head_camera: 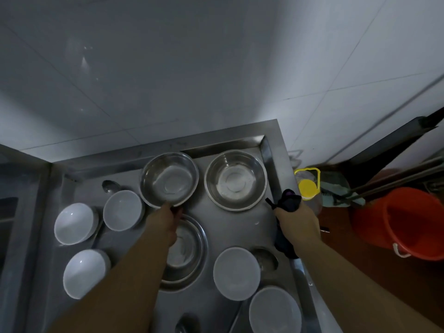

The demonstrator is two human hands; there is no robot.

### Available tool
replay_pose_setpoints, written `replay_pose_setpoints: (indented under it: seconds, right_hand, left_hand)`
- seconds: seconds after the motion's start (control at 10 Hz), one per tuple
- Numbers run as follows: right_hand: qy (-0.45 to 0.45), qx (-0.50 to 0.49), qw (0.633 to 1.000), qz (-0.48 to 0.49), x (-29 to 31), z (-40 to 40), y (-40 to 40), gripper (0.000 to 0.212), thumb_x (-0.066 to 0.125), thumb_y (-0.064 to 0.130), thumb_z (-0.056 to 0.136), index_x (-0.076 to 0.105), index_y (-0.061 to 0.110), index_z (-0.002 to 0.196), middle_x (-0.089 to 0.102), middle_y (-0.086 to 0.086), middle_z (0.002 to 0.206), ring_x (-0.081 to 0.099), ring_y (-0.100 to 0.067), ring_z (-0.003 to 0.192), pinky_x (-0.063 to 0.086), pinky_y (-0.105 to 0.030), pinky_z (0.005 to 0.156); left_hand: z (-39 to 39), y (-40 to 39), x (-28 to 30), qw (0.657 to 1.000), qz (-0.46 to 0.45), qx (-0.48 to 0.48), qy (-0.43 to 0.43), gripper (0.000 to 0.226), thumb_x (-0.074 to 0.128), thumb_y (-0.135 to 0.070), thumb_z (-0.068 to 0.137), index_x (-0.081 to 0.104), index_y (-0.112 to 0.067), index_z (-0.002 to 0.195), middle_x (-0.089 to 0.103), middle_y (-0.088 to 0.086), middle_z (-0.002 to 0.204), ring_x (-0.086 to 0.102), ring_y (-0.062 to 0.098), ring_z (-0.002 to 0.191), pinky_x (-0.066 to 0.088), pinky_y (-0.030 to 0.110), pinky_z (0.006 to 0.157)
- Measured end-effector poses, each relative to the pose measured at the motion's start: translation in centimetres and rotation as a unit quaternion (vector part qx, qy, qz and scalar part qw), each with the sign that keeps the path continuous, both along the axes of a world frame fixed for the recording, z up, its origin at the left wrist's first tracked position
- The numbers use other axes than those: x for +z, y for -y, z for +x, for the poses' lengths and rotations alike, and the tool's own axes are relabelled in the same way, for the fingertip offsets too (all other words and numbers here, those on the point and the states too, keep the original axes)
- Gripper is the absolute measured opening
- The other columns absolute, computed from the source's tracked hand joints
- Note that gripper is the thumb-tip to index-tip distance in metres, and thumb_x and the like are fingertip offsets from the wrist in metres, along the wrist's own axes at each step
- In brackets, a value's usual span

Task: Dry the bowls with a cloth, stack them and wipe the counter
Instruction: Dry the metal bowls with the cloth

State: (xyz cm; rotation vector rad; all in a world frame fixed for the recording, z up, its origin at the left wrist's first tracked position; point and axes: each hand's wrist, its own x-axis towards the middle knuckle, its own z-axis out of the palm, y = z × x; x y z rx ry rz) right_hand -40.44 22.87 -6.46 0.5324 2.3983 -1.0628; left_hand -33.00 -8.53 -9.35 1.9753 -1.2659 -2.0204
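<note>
The left hand point(168, 217) pinched the steel bowl point(169, 179) at its six o'clock rim to lift it, while the right hand point(296, 218) clutched the cloth point(289, 200) ready for drying.

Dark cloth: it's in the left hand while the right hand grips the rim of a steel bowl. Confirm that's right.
Not right: the hands are swapped. In the head view the dark cloth is held in the right hand, and the left hand grips the rim of the steel bowl.

A plain kitchen wash-up corner. A steel worktop point(230, 227) with a raised rim holds metal bowls point(236, 180) and white bowls point(236, 272) against a white tiled wall point(192, 68). An orange bucket point(408, 222) stands beside it.
</note>
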Motion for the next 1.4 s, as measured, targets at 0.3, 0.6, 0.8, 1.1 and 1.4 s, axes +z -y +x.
replay_pose_setpoints:
  seconds: [0.3,0.6,0.8,1.1,1.4]
  right_hand:
    - [-0.039,-0.026,0.997,-0.06,4.7,3.7,0.5,0.023,0.076,0.033,0.086,0.055,0.023,0.089,0.065,-0.007,0.081,0.062,-0.021,0.072,0.043,-0.034,0.058]
    - [-0.014,-0.04,0.957,-0.285,13.9,11.2,7.4,0.011,0.061,0.031,0.088,0.07,0.029,0.083,0.069,-0.002,0.075,0.069,-0.019,0.07,0.051,-0.038,0.068]
    - [-0.098,0.087,0.948,-0.29,20.3,18.0,14.3,0.034,0.069,0.049,0.07,0.068,0.029,0.098,0.073,-0.005,0.087,0.071,-0.022,0.079,0.058,-0.04,0.068]
    - [-0.322,0.39,0.854,-0.123,26.5,26.7,22.5,0.056,0.071,0.043,0.088,0.046,0.054,0.137,0.065,0.023,0.119,0.062,0.002,0.106,0.053,-0.021,0.088]
    - [-0.43,0.635,0.634,0.093,29.2,26.0,25.1,0.048,0.058,0.023,0.105,0.054,0.028,0.153,0.048,0.008,0.161,0.04,-0.021,0.151,0.024,-0.034,0.126]
  left_hand:
    - [2.8,0.5,6.5,0.999,-0.036,0.006,-0.033,0.015,0.063,0.0,0.097,0.067,0.006,0.11,0.072,0.016,0.1,0.071,0.026,0.093,0.059,0.032,0.075]
    - [12.4,2.4,13.5,0.989,0.022,-0.009,-0.147,0.018,0.066,-0.015,0.099,0.073,0.001,0.105,0.08,0.016,0.083,0.077,0.026,0.072,0.062,0.036,0.061]
    - [21.0,5.3,19.4,0.979,0.058,-0.064,-0.182,0.017,0.059,-0.023,0.098,0.069,-0.011,0.093,0.076,0.008,0.08,0.068,0.022,0.075,0.056,0.026,0.047]
    - [29.3,8.7,24.9,0.948,0.059,-0.156,-0.27,0.043,0.064,-0.03,0.095,0.072,-0.003,0.128,0.073,0.025,0.125,0.065,0.045,0.125,0.05,0.054,0.112]
    - [31.8,8.9,27.5,0.901,-0.027,-0.254,-0.351,0.04,0.06,-0.035,0.091,0.069,-0.025,0.129,0.077,0.014,0.12,0.076,0.034,0.109,0.063,0.045,0.081]
